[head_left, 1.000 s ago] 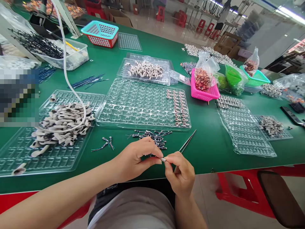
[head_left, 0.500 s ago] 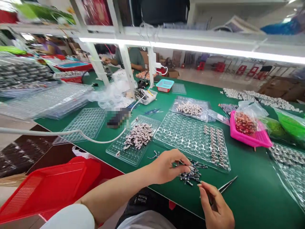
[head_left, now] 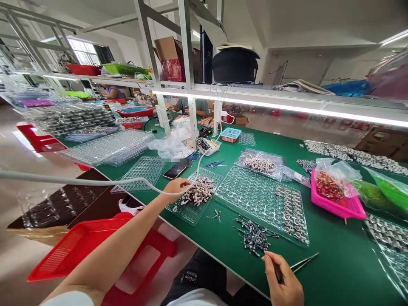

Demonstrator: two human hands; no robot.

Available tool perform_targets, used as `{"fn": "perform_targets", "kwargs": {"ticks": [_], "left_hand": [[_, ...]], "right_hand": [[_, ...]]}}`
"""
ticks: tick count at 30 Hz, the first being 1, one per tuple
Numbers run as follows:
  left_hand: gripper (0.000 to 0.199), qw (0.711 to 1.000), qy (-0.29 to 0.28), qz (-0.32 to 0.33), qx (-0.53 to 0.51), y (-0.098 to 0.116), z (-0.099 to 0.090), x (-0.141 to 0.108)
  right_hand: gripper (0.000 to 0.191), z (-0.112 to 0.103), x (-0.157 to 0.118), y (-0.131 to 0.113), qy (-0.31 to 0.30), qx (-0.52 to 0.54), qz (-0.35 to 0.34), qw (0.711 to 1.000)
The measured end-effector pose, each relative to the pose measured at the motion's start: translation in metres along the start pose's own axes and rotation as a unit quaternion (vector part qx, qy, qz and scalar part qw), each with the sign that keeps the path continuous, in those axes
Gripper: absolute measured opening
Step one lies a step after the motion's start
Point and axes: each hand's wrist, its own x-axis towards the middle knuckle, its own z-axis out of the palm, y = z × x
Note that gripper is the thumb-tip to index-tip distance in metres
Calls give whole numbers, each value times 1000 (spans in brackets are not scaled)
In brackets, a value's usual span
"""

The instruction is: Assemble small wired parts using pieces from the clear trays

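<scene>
My left hand (head_left: 177,189) reaches to the left edge of a pile of small whitish curved parts (head_left: 204,189) heaped on a clear plastic tray (head_left: 191,217). Its fingers are closed together; what they hold, if anything, is hidden. Near the table's front edge is my right hand (head_left: 283,278), thumb and forefinger pinched together. Tweezers (head_left: 305,262) stick out from that hand, tips pointing away to the right. Just beyond it lies a heap of small dark parts with wire-like ends (head_left: 255,237). A few similar pieces (head_left: 216,216) lie apart, nearer the whitish pile.
Behind the dark heap lies a large clear moulded tray (head_left: 248,199), its right columns filled with parts. A pink basket (head_left: 339,206) holds bagged reddish parts. A white cable (head_left: 134,182) crosses in front of the left forearm. A phone (head_left: 177,168) lies beyond my left hand.
My left hand has moved left, from above the dark heap to the whitish pile. My right hand stays near the heap with the tweezers. The view has tilted up.
</scene>
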Motion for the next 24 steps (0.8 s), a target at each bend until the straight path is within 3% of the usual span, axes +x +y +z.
{"fn": "perform_targets", "kwargs": {"ticks": [3,8,13,18,21,24], "left_hand": [[52,1000,-8,-20,12,-5,-10,-6],[52,998,-48,-36,17,-11,-31,-53],[39,995,-75,-57,25,-12,-19,-88],[29,994,-79,-65,40,-11,-8,-88],[32,993,-94,-59,42,-13,-12,-85],[38,994,-67,-74,52,-15,-18,-78]], "right_hand": [[41,-1,0,0,0,0,0,1000],[39,0,3,-4,4,21,-11,1000],[35,5,4,-4,-7,44,-30,999],[24,6,2,2,-39,69,-63,995],[16,5,2,3,-64,69,-103,990],[15,4,3,1,-89,54,-123,987]]}}
